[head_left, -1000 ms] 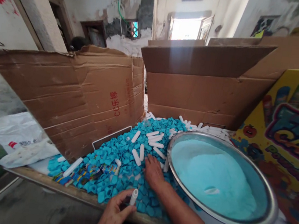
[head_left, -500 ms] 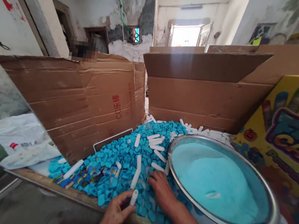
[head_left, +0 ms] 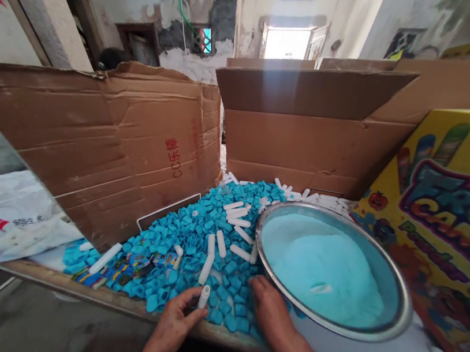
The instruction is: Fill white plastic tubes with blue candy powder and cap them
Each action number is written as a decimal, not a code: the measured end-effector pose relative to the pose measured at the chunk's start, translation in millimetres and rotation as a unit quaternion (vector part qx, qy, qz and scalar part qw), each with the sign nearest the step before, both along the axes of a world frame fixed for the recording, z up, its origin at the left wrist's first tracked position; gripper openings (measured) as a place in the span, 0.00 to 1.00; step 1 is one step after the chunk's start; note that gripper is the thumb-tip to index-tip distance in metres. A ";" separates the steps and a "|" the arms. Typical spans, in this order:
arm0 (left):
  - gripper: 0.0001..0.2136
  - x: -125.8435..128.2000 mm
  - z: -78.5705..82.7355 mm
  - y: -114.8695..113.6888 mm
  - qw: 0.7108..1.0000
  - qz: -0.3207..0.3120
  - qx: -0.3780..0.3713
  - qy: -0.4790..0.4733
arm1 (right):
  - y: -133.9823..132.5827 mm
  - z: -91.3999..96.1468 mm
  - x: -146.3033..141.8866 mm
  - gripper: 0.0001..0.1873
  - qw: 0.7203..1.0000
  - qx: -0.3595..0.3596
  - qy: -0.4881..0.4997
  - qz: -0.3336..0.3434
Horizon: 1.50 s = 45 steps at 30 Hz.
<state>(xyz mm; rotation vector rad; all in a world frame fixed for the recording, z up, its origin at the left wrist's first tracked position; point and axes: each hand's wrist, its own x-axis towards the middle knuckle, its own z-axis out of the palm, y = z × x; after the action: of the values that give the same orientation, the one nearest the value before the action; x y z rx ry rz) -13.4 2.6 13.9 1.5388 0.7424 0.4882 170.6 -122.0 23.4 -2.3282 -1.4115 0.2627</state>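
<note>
My left hand (head_left: 175, 322), at the table's front edge, pinches a small white plastic tube (head_left: 204, 297) between thumb and fingers. The tube stands upright with its open neck on top. My right hand (head_left: 272, 312) lies low beside the steel basin (head_left: 404, 316), over the right side of the blue plastic caps (head_left: 226, 303); its fingers are loosely bent, their tips partly hidden, with nothing visible in them. Several white tubes lie on the caps, two of them end to end (head_left: 207, 268) just beyond my left hand. Pale blue powder (head_left: 331, 265) fills the basin, with a small whitish piece on it.
Cardboard panels (head_left: 133, 150) rise behind the caps. A yellow printed candy box (head_left: 447, 188) stands right of the basin. Colourful wrappers (head_left: 135, 267) and a white sack (head_left: 15, 215) are at left. Part of a dark-haired head (head_left: 111, 58) shows behind the cardboard.
The view has shifted slightly right and down. My right hand has drawn back from the middle of the caps toward the basin. One loose tube has slid nearer. My left hand still holds its tube.
</note>
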 end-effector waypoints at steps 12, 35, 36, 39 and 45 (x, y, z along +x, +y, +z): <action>0.16 -4.4 8.9 -4.5 1.000 0.002 0.015 0.010 | 39.8 -4.0 -4.1 0.14 1.000 0.014 -0.015 0.017; 0.06 23.7 21.2 -32.1 0.982 -0.131 0.133 0.035 | -24.9 20.9 -16.5 0.18 0.831 0.194 0.518 -0.063; 0.06 24.9 21.5 -32.8 0.980 -0.141 0.134 0.040 | -25.8 22.3 -17.5 0.17 0.831 0.188 0.520 -0.062; 0.06 26.7 22.2 -34.6 0.973 -0.172 0.144 0.058 | -27.0 22.5 -21.3 0.14 0.834 0.180 0.517 -0.065; 0.07 25.0 23.3 -34.9 0.959 -0.236 0.133 0.076 | -31.8 13.4 -23.1 0.10 0.853 0.148 0.497 -0.053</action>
<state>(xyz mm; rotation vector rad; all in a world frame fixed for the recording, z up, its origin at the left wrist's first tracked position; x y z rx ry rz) 11.5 -32.3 37.2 1.9524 0.4085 0.1127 147.6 -153.8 36.8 -1.5637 -0.7120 0.9676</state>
